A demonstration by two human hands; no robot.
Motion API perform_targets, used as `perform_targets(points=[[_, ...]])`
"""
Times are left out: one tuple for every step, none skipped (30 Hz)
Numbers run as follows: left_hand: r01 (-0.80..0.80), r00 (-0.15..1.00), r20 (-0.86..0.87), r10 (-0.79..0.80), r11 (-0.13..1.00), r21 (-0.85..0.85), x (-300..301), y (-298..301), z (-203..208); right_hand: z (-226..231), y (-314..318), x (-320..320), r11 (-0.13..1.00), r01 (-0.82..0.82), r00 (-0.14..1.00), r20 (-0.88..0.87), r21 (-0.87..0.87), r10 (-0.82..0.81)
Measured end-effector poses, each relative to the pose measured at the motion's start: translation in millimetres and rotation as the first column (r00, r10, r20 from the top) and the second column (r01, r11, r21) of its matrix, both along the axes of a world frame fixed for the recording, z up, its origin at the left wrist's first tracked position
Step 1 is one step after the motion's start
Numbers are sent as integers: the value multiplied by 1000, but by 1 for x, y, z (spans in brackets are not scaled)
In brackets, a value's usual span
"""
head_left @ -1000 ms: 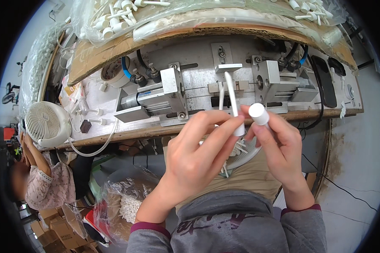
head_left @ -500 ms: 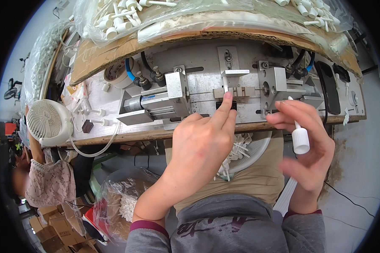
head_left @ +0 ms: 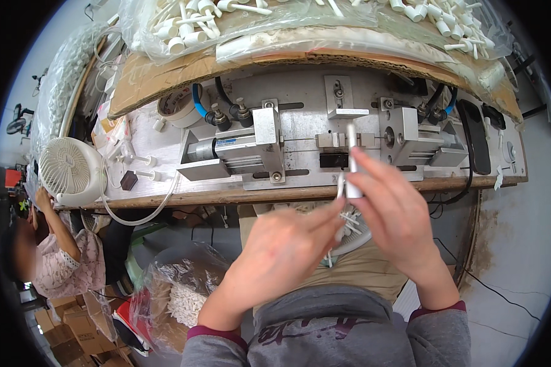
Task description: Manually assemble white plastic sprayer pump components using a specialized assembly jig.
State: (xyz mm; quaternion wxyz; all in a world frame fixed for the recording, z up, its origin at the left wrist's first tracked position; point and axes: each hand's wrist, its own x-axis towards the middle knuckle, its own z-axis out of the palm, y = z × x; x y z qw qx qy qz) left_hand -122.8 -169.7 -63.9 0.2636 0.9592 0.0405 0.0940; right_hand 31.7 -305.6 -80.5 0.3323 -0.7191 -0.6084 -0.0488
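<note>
My right hand pinches a white cap with a long thin stem, stem pointing up in front of the small metal holding block. Close beside it my left hand has its fingertips closed on a short white stick, slightly blurred. Both hands are just off the bench's front edge, between two air cylinders, one at the left and one at the right. Under the fingers, a white basin of small white sticks rests on my lap, partly hidden by my hands.
A cardboard shelf above the bench bears heaps of white stemmed caps. A small white fan and a tape roll are at the left, a black phone at the right. Another person sits at far left.
My left hand has drawn back from the holding block, now with a white stick in its fingers. My right hand has moved left with the stemmed cap, turning its stem upward before the block.
</note>
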Motion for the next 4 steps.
perform_targets(points=[[38, 999, -37, -39, 998, -43, -4, -2, -4, -4, 1, -2, 998, -15, 998, 52, -60, 18], [75, 994, -71, -81, 993, -88, -8, -4, -12, -5, 3, -3, 992, -1, 995, 101, -126, 14], [94, 988, -112, -109, 987, -132, -14, -6, -22, -4, 8, -6, 982, 0, 989, 142, -188, 27], [103, 984, -126, -127, 979, -177, -20, -9, -38, -6, 9, -7, 981, -9, 990, 137, -192, 36]])
